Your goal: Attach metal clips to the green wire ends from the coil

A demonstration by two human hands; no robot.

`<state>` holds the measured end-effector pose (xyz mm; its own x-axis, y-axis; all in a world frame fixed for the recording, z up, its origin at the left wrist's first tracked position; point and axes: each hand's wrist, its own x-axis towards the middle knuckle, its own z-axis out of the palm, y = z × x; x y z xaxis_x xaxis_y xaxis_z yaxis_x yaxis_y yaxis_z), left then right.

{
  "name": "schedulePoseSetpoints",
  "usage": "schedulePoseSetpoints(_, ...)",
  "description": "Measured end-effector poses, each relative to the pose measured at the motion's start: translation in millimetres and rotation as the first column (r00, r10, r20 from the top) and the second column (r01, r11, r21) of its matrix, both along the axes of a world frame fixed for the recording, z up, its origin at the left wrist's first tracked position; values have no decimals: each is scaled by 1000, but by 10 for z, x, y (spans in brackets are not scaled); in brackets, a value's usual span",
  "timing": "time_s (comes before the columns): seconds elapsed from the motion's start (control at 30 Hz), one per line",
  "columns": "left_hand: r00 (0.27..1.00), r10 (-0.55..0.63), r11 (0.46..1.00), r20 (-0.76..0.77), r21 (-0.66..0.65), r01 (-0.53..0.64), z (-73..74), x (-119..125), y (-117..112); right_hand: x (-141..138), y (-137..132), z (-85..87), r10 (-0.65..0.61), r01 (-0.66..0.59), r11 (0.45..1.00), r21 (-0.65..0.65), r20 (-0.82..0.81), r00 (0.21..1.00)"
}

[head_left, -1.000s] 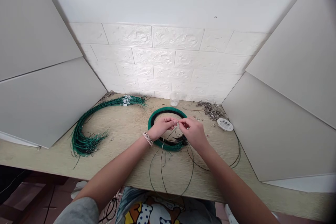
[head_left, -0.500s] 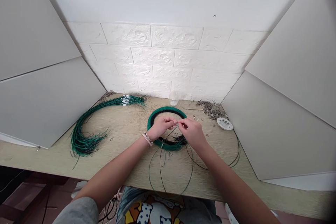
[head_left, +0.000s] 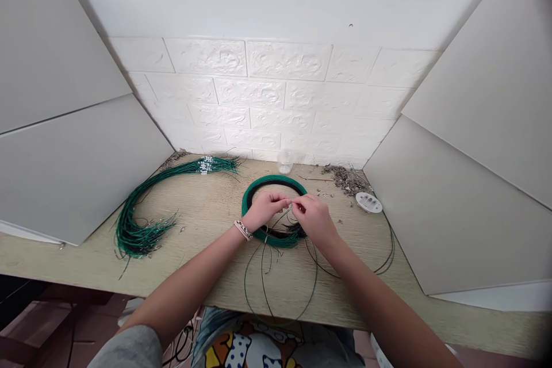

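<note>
Both hands remain over the green wire coil [head_left: 273, 184] at table centre, barely moved in the last second: left hand [head_left: 264, 210] and right hand [head_left: 314, 215] meet fingertip to fingertip, each pinched closed on a thin dark wire [head_left: 263, 276] and a tiny piece too small to identify. The wire's loose end loops toward the near edge of the table [head_left: 207, 276]. Judged: fine fingertip work continuing in place; finished green wire bundle [head_left: 142, 224] lies well apart at left, white lid [head_left: 369, 202] at right, clear cup [head_left: 285, 162] far.
</note>
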<state>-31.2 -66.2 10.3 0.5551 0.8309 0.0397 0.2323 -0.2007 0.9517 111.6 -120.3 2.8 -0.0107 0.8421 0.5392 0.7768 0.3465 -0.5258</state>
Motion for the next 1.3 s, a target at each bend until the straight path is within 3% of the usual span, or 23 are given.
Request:
schedulePoseSetpoints(0.23, 1000, 23, 1000, -19, 1, -23, -43, 9, 5, 2, 13, 3, -18, 11, 998, -69, -101, 995)
schedulePoseSetpoints(0.43, 1000, 12, 1000, 0, -12, -12, 24, -14, 0, 22, 11, 52, 48, -58, 996, -71, -140, 989)
schedulePoseSetpoints(0.67, 997, -69, 997, -28, 25, 70, 54, -64, 48, 44, 30, 93, 191, -229, 961, -157, -225, 955)
schedulePoseSetpoints(0.93, 975, -220, 975, -2, 0, 220, 76, -121, 99, 84, 66, 57, 174, -304, 912, -274, -413, 894)
schedulePoseSetpoints(1.17, 995, -66, 997, 80, -28, 69, 119, -118, 88, 116, 137, -22, 105, -287, 915, -285, -519, 848)
schedulePoseSetpoints(1.3, 994, -72, 996, 83, -48, 76, 101, -123, 105, 108, 166, -97, 104, -274, 927, -254, -528, 843)
